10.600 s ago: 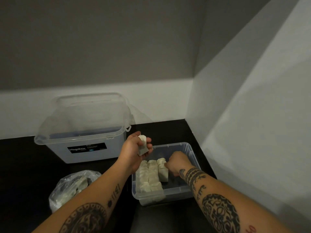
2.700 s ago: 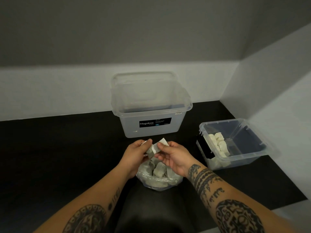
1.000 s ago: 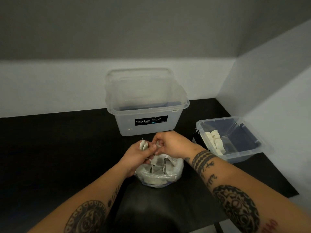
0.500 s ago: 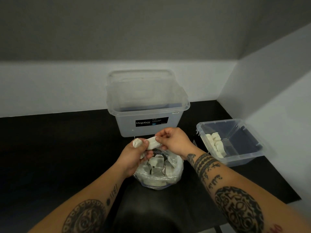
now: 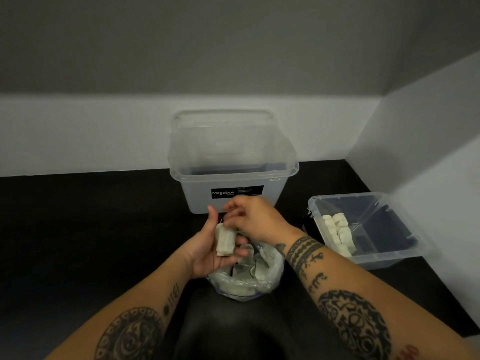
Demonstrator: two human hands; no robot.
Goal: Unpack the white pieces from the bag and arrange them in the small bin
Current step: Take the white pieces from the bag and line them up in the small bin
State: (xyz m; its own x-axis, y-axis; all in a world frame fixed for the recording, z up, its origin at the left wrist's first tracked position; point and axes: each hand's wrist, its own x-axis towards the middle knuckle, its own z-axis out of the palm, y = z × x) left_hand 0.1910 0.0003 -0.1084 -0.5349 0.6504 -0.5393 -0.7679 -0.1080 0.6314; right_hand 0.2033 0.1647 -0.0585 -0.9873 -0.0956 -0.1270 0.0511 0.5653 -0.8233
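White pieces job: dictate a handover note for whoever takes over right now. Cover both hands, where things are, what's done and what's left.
Left hand: holds a bunch of white pieces, fingers curled round it, above the bag.
Right hand: fingers pinch the bunch's top end.
Bag: open on the black table, more pieces inside.
Small bin, at right: row of pieces along its left side.
Done: that row.
Left: place the held bunch in the bin, then empty the bag.

12 o'clock: large tub (image 5: 275,188) blocks the way just behind the bag (image 5: 270,276).
9 o'clock: open stretch of black table (image 5: 91,229).
3 o'clock: small bin (image 5: 384,259), open-topped, near the side wall (image 5: 428,152).
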